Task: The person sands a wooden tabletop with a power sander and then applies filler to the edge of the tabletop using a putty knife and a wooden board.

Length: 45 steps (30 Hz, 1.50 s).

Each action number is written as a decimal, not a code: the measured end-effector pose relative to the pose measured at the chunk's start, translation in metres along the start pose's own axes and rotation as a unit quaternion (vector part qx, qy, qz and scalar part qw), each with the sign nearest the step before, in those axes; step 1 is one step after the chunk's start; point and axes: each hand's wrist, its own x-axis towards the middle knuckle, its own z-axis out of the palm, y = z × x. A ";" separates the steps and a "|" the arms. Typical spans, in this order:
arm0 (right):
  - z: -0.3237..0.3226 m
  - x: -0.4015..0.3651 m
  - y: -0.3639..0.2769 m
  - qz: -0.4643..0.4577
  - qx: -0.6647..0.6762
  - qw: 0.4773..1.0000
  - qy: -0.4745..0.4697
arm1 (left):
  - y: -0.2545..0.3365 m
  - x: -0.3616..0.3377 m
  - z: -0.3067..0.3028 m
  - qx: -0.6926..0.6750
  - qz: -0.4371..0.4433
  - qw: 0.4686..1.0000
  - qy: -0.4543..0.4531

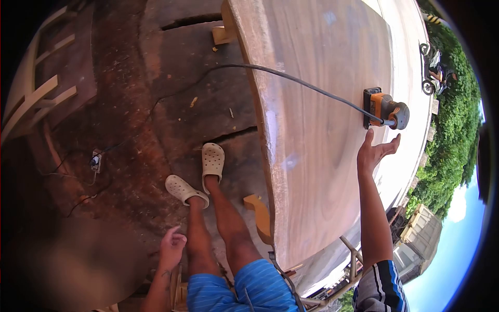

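Observation:
An orange and grey power sander (384, 109) sits on a large wooden slab (317, 156), its square black pad against the wood. My right hand (373, 153) reaches toward the sander, fingers spread, fingertips right beside its body and holding nothing. A dark cord (301, 82) runs from the sander across the slab and over its edge to the floor. Low beside my legs hangs my left hand (173, 247), empty, its fingers loosely bent and apart.
The floor (119, 78) is stained and strewn with wood scraps. A power socket (95, 160) with cables lies at left, near wooden furniture frames (41, 104). A curved wooden piece (258, 216) stands by the slab's edge. Beyond are a motorcycle (434, 70) and a truck (418, 239).

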 end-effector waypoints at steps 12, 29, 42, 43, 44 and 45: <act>0.033 -0.053 -0.012 0.131 0.057 0.987 -0.077 | 0.258 0.024 0.128 0.328 0.402 0.850 0.093; 0.032 -0.050 -0.012 0.113 0.037 0.990 -0.079 | 0.275 0.016 0.131 0.397 0.380 0.831 0.092; 0.035 -0.049 -0.010 0.102 0.033 0.991 -0.078 | 0.278 0.026 0.138 0.217 0.319 0.922 0.039; 0.035 -0.049 -0.011 0.101 0.031 0.991 -0.079 | 0.277 0.028 0.138 0.183 0.310 0.932 0.033; 0.035 -0.049 -0.011 0.102 0.030 0.991 -0.080 | 0.277 0.029 0.138 0.150 0.301 0.941 0.027; 0.035 -0.049 -0.011 0.103 0.029 0.991 -0.081 | 0.277 0.029 0.137 0.136 0.284 0.949 0.012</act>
